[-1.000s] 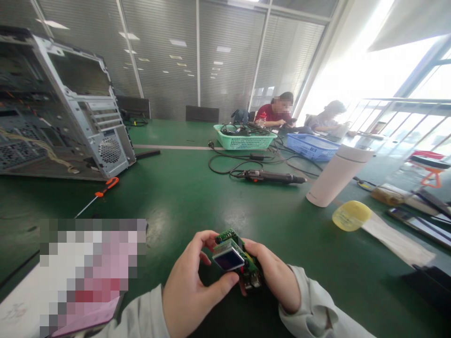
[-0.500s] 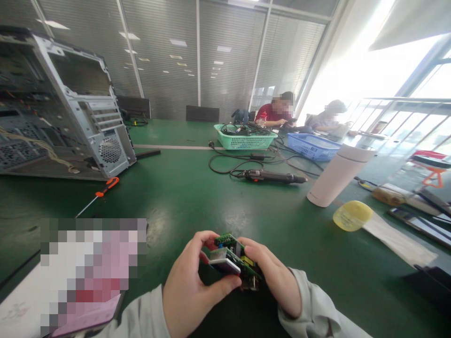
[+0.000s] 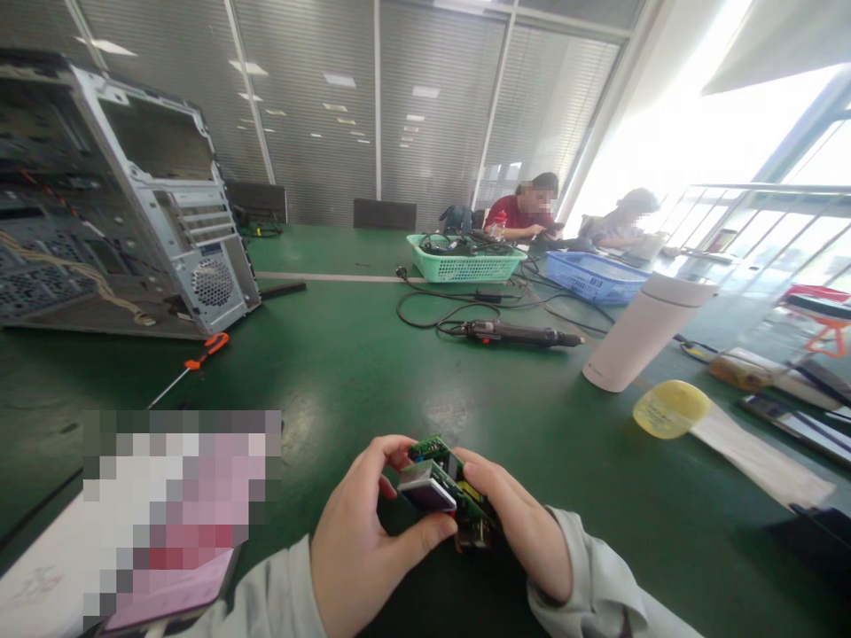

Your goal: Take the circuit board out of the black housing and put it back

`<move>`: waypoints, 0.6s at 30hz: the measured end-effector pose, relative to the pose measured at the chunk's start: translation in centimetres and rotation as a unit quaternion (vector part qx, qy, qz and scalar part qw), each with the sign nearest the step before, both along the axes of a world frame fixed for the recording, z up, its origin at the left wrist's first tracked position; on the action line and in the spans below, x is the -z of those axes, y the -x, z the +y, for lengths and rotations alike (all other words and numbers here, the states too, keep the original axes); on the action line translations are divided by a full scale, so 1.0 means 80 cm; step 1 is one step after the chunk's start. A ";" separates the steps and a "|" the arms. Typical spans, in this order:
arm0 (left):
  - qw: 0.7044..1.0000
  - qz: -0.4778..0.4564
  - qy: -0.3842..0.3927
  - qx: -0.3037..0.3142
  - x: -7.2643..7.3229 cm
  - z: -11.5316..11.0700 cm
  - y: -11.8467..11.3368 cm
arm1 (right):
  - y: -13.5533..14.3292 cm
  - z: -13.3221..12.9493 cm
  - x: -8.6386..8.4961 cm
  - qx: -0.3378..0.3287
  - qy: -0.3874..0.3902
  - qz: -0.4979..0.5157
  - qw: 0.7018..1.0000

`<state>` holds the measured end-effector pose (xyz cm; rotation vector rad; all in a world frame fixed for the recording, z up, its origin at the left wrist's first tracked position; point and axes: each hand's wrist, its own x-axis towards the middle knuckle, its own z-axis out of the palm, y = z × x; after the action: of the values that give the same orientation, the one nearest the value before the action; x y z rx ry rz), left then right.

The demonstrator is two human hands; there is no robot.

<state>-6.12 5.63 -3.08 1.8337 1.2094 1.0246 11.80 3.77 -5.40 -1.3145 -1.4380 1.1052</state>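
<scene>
A green circuit board assembly (image 3: 435,474) with a small screen on its near side is held just above the near part of the table. My left hand (image 3: 363,540) grips its left side, the thumb along the screen's lower edge and the fingers behind the board. On the other side, my right hand (image 3: 522,518) is closed around the right end, its fingers resting on top. Yellow and metal parts show between the hands. The underside of the board is hidden.
An open computer case (image 3: 179,204) stands at the left, an orange-handled screwdriver (image 3: 209,350) before it. Ahead lie a corded electric screwdriver (image 3: 519,334), a green basket (image 3: 465,264) and a blue basket (image 3: 591,279). A pink tumbler (image 3: 642,337) stands right. Two people sit at the far end.
Both hands keep their hold on the circuit board, which has barely turned. The whole view has shifted slightly to the right.
</scene>
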 end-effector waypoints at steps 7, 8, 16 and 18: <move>1.000 0.004 0.007 -0.003 0.000 -0.002 0.000 | 0.002 0.001 -0.027 -0.083 -0.031 0.011 0.996; 1.000 0.007 0.009 -0.004 0.001 -0.002 0.000 | 0.002 0.002 -0.028 -0.090 -0.032 0.013 0.995; 0.999 -0.017 0.019 0.029 0.008 -0.001 0.004 | -0.005 0.001 -0.013 -0.063 0.027 0.069 0.995; 0.998 -0.030 0.028 0.042 0.010 -0.001 0.004 | -0.003 0.002 -0.008 -0.066 0.070 0.115 0.989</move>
<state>-6.48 5.52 -3.84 1.7821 1.1065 0.9819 12.07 3.94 -4.78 -1.1562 -1.3096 1.4177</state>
